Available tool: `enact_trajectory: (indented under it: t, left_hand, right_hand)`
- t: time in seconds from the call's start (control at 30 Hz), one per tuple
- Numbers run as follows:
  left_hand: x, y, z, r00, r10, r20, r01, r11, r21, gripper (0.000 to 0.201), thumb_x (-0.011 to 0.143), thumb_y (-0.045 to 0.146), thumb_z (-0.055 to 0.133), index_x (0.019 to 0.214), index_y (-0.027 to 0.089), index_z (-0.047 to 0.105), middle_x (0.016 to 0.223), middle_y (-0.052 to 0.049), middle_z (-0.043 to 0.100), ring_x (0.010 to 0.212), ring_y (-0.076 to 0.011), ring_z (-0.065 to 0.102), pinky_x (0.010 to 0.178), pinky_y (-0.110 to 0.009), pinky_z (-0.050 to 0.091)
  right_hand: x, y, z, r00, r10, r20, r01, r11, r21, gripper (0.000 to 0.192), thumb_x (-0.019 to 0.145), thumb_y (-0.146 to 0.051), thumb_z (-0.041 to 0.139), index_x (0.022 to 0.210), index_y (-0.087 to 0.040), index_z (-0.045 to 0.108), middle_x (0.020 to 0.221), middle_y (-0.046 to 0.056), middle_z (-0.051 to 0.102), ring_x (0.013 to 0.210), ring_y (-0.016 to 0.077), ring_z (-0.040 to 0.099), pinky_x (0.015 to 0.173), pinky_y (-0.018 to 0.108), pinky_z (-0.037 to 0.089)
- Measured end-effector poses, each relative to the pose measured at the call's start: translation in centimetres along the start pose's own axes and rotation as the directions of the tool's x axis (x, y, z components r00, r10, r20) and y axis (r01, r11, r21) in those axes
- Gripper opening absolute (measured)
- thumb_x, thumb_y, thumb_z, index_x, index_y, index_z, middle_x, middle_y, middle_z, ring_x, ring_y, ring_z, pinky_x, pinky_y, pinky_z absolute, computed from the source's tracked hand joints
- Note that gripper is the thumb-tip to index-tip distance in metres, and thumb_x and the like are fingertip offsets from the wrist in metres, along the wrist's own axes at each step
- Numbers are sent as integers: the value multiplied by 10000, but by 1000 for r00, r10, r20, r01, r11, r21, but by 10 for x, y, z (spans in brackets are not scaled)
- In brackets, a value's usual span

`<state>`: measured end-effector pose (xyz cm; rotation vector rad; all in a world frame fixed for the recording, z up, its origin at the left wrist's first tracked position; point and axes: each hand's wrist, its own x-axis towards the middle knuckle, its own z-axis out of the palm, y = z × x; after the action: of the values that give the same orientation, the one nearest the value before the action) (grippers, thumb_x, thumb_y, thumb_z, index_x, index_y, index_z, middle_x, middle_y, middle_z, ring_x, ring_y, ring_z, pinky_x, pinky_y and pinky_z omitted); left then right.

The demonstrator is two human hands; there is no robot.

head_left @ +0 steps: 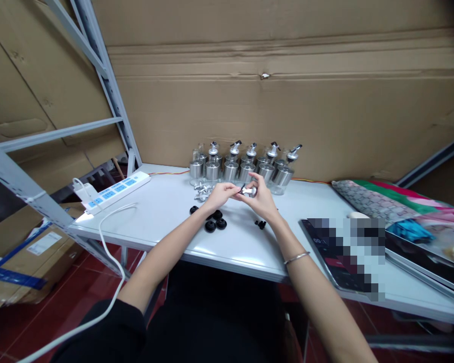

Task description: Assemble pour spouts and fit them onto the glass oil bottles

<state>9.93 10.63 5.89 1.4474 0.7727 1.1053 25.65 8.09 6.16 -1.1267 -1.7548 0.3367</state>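
Observation:
Above the middle of the table, my two hands meet at a silver pourer spout (251, 192). My right hand (262, 197) is closed around it. The fingers of my left hand (222, 194) pinch at its dark tip, where a small black part shows; the fingertips partly hide it. Just behind stand glass bottles with metal sleeves (212, 170) in rows, several topped with silver spouts. Loose silver spouts (201, 191) lie left of my left hand. Black round stoppers (211, 226) rest below my left forearm, and small black caps (262, 225) lie beside my right wrist.
On the left lie a white power strip (115, 192) and its cable (105, 239). At right are a phone-like device (321, 247), partly pixelated, a dark tray-like object (427, 259) and patterned fabric (371, 201). Cardboard (287, 111) stands behind; a metal frame (115, 96) rises at left.

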Motion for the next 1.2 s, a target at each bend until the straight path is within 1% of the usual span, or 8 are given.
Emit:
enact_trajectory:
  t: [0.13,0.23,0.33,0.6,0.83,1.03,1.2]
  left_hand:
    - [1,-1,-1,999,23,-37,-22,1000,7,198,693,289,736,692,102,670,645,-28,689,660,-154,652,749,-300,516]
    - [1,-2,-2,996,49,-75,-49,999,7,165,687,246,735,771,111,691,744,-41,715,733,-162,656,781,-307,508]
    - [1,-2,-3,994,63,-84,-62,998,15,176,679,214,734,825,118,710,808,-54,728,779,-171,654,799,-313,498]
    - [0,-1,-3,996,76,-54,-74,997,38,182,691,223,721,843,124,737,844,-62,736,828,-175,639,809,-295,472]
    - [-2,0,-2,996,88,-36,-86,996,35,193,698,233,715,858,127,738,852,-57,734,837,-173,633,819,-288,458]
    - [-2,-1,-3,997,77,-1,-77,997,15,209,676,256,744,842,128,741,822,-46,728,815,-161,622,825,-283,444]
    - [0,-3,-6,998,36,56,-35,999,-27,299,632,317,786,851,119,739,789,-41,720,742,-131,606,778,-273,446]
  right_hand:
    - [0,0,-1,1000,4,6,-4,1000,-7,719,673,-487,698,1252,-188,396,759,-16,547,541,143,479,577,295,414]
    - [0,0,-1,1000,1,10,-1,1000,-6,723,675,-499,698,1258,-198,395,766,-13,550,559,151,494,584,299,414]
    - [0,0,-1,1000,0,15,0,1000,-1,724,677,-487,702,1265,-206,386,761,-16,547,565,152,497,581,297,412]
    - [-1,-3,-1,999,6,32,-7,1000,17,680,680,-406,693,1252,-194,393,753,-16,554,594,160,524,613,303,430]
    - [-1,-5,-1,999,10,44,-11,999,38,635,681,-384,685,1218,-197,401,721,-25,557,640,181,564,649,312,447]
    - [-2,-5,-3,998,12,56,-15,998,54,552,675,-352,675,1136,-211,408,702,-33,551,634,180,561,635,303,430]
    - [-2,-4,-3,998,13,66,-18,997,72,484,670,-367,675,1033,-229,386,681,-47,539,597,164,538,597,288,408]
